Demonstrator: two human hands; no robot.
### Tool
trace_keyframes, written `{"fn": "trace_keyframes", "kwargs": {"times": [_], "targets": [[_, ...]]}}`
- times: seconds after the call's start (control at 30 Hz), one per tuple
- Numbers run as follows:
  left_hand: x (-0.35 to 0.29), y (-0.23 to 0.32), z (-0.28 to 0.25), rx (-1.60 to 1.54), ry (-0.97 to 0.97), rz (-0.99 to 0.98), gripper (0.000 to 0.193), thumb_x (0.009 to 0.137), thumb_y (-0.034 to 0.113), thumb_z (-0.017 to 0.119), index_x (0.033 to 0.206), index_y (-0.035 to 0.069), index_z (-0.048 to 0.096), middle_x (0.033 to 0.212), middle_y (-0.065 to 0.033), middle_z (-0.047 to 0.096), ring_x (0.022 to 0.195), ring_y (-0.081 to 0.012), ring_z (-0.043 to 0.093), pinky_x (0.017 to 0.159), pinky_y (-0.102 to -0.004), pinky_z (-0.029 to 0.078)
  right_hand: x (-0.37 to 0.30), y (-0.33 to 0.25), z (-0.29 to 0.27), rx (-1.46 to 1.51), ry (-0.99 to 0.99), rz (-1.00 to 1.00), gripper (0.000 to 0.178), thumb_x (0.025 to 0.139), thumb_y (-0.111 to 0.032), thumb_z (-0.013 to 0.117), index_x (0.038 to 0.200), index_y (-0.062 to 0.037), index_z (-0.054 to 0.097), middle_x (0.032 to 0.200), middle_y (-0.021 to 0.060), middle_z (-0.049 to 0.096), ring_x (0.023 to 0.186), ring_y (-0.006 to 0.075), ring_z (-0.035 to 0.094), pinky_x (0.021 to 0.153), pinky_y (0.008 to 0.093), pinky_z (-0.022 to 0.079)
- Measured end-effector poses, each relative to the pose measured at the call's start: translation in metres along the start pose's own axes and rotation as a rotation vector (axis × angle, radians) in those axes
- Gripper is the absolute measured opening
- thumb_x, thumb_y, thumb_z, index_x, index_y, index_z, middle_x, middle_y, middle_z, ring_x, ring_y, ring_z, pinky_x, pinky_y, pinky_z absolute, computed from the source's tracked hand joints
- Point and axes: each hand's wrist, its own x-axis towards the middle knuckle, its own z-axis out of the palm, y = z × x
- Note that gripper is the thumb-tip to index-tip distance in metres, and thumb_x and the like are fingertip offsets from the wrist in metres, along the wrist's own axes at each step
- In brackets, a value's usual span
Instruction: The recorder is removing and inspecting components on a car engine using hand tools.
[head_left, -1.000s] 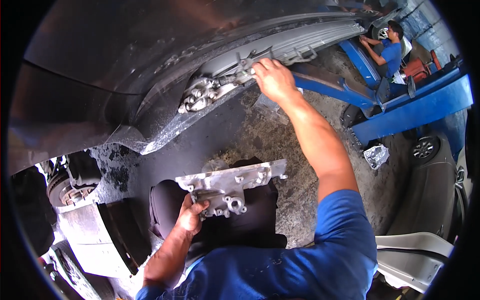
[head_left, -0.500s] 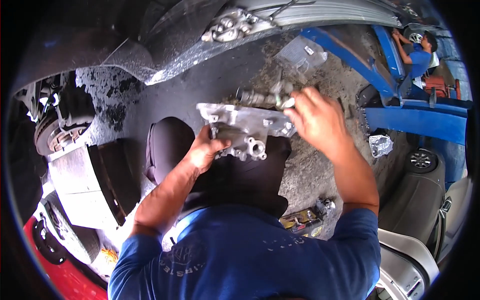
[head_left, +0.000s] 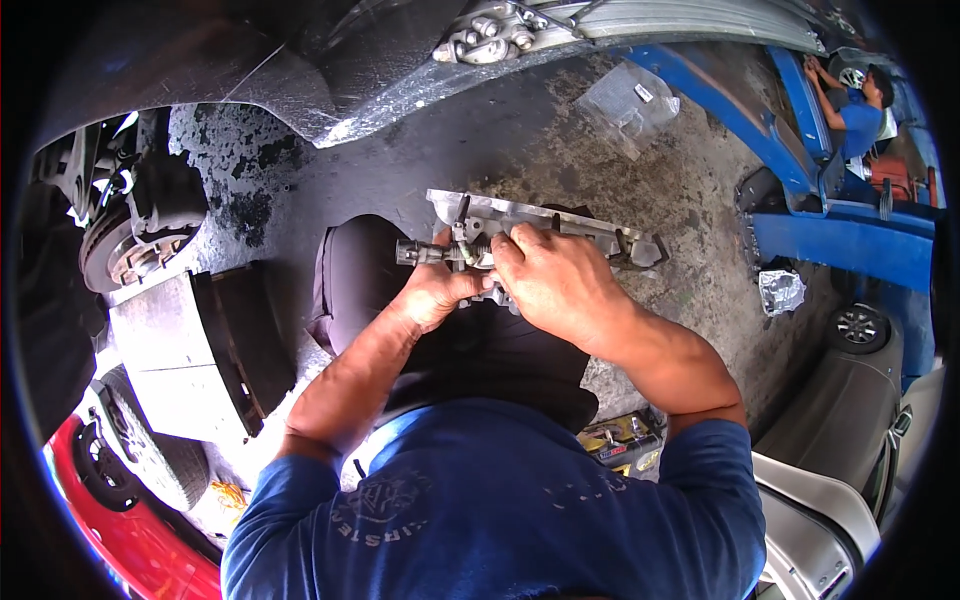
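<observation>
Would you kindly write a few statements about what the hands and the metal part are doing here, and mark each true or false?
1. Both hands grip the grey metal casting. True.
2. The left hand rests on the brake disc. False: it holds the casting's left end.
3. The right hand lies over the casting's middle. True.
4. The casting lies on the ground. False: it is held above the person's lap.

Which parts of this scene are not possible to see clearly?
Head view only:
- Underside of the grey metal part: hidden by the left hand and right hand.
- Fingertips of both hands: tucked behind that part.
- The person's lap: covered by the forearms.
- Small yellow box on the floor: partly hidden by the right arm.
</observation>
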Motion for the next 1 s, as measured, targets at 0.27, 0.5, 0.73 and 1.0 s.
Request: {"fn": "trace_keyframes", "kwargs": {"times": [0.27, 0.5, 0.73, 1.0], "targets": [[-0.004, -0.002, -0.015, 0.054, -0.031, -0.09, 0.046, 0.076, 0.003, 0.078, 0.118, 0.0, 0.059, 0.107, -0.0075, 0.065, 0.101, -0.0198, 0.063, 0.088, -0.0338, 0.052, 0.016, -0.006, -0.001, 0.065, -0.066, -0.003, 0.024, 0.08, -0.018, 0.063, 0.096, 0.0004, 0.062, 0.091, 0.0156, 0.063, 0.072, 0.0316, 0.069, 0.062, 0.0422, 0.057], [-0.003, -0.007, -0.014, 0.106, -0.082, -0.007, 0.054, 0.079, 0.023, 0.081, 0.124, 0.0, 0.06, 0.118, -0.0073, 0.065, 0.112, -0.0202, 0.057, 0.102, -0.0355, 0.041, 0.049, 0.043, -0.04, 0.327, 0.132, 0.04, 0.017, 0.087, -0.018, 0.065, 0.097, -0.0039, 0.063, 0.086, 0.0156, 0.062, 0.079, 0.0366, 0.065, 0.07, 0.0442, 0.054], [-0.005, -0.009, -0.015, 0.1, -0.031, -0.069, 0.051, 0.08, 0.011, 0.078, 0.125, -0.001, 0.058, 0.119, -0.0095, 0.065, 0.111, -0.0206, 0.058, 0.099, -0.0346, 0.044, 0.138, 0.163, -0.044, 0.281, 0.303, 0.438, 0.026, 0.09, -0.014, 0.058, 0.112, -0.0058, 0.066, 0.104, 0.0214, 0.068, 0.098, 0.0351, 0.066, 0.086, 0.0402, 0.052], [-0.006, -0.013, -0.018, 0.077, 0.011, -0.069, 0.059, 0.078, 0.009, 0.079, 0.13, -0.002, 0.053, 0.123, -0.0107, 0.063, 0.114, -0.0221, 0.057, 0.103, -0.0361, 0.042, 0.16, 0.182, -0.043, 0.046, 0.276, 0.58, 0.035, 0.089, -0.015, 0.056, 0.124, -0.0115, 0.063, 0.117, 0.0217, 0.064, 0.11, 0.0364, 0.062, 0.096, 0.0409, 0.049]]}}
